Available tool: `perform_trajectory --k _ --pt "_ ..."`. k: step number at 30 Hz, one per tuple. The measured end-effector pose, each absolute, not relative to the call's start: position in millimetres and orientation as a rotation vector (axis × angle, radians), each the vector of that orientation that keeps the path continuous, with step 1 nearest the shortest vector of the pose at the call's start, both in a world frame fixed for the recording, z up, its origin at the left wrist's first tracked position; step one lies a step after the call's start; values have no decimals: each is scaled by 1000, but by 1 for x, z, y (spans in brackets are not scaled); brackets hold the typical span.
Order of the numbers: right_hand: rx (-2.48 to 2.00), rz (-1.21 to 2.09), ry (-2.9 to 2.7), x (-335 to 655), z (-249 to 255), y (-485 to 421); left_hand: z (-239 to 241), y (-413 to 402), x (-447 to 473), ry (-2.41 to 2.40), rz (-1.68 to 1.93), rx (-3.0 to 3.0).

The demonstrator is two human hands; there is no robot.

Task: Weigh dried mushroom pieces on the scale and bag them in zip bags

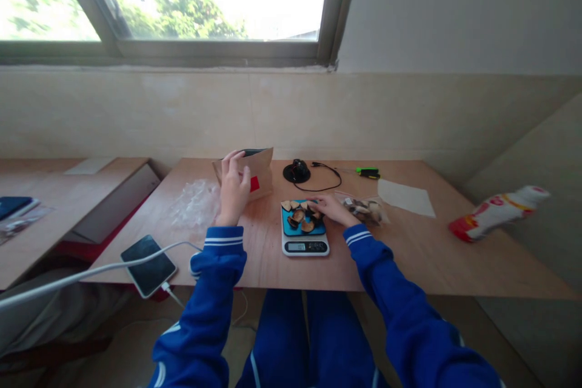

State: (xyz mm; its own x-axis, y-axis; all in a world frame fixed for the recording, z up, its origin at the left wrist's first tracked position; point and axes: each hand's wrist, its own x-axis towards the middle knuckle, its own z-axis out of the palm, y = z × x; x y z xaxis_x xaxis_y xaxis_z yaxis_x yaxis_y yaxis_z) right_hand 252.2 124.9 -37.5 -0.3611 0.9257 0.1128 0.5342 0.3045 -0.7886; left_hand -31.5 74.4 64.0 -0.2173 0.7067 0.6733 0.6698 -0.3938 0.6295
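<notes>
A white kitchen scale (305, 247) with a blue top stands in front of me, its small display lit. Several dried slices (298, 216), pale with dark rims, lie spread over its top. My right hand (334, 208) reaches in from the right, fingers closed around a slice at the upper right of the pile; the thumb tip is hard to see. Left of the scale, a brown paper bag (261, 173) with a red patch stands with its mouth open. My left hand (235, 189) grips its left upper edge.
Crumpled clear plastic (194, 203) and a phone on a cable (148, 265) lie left. Behind the scale are a black round-based device (297, 171) and a green-black screwdriver (367, 173). A clear bag of slices (366, 211), paper (406, 197) and a bottle (498, 213) are right.
</notes>
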Motion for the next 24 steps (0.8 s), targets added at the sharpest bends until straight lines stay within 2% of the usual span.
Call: perform_trajectory --k 4,8,12,16,24 --pt "-1287 749 -1972 251 -25 123 57 90 -38 1761 1605 2012" --pt "-1116 599 -1945 239 14 116 56 88 -38 1830 1546 2022" --pt "-860 680 -1903 210 78 104 55 73 -29 1900 1537 2023" --pt "-600 805 -2159 168 120 99 41 55 -21 1902 1605 2008" --pt "-630 726 -2684 130 107 112 3 22 -16 1823 1659 2095"
